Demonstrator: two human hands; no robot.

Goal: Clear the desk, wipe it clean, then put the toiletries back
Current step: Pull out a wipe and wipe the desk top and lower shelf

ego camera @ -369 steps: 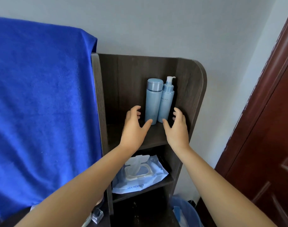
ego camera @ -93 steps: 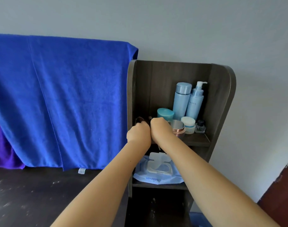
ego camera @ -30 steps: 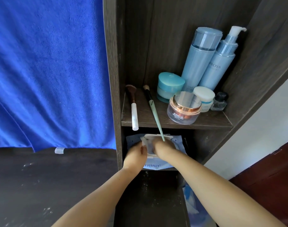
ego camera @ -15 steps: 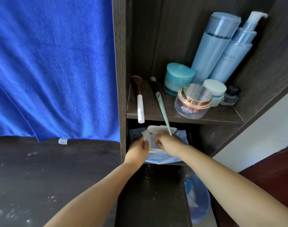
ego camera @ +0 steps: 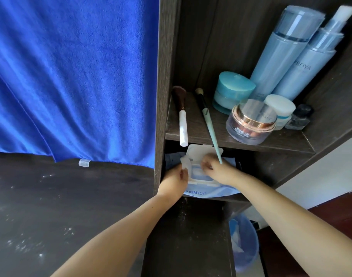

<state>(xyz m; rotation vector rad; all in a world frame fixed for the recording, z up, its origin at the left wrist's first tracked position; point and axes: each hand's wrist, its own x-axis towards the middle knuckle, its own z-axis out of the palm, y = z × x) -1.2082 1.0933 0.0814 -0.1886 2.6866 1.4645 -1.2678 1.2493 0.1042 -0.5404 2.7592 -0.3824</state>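
A blue pack of wet wipes [ego camera: 208,191] lies on the lower shelf with its white flip lid [ego camera: 201,151] standing open. My left hand [ego camera: 174,181] pinches a white wipe [ego camera: 184,163] sticking up at the pack's opening. My right hand [ego camera: 217,170] rests on the pack beside the opening, fingers curled at it. On the upper shelf [ego camera: 251,141] stand two tall light-blue bottles [ego camera: 279,48], a teal jar [ego camera: 232,90], a rose-gold jar [ego camera: 251,120], a small white-lidded jar [ego camera: 281,108] and a tiny dark bottle [ego camera: 299,116]. Two makeup brushes [ego camera: 182,116] lie at its left.
A blue towel [ego camera: 71,76] hangs at the left above the dark desk top [ego camera: 61,206], which carries white specks. The green brush handle [ego camera: 213,134] overhangs the shelf edge above my right hand. A blue waste bin [ego camera: 245,242] stands on the floor at the lower right.
The view has closed in on the shelf. My left hand has drawn the white wipe a little further up out of the pack while my right hand stays on the pack.
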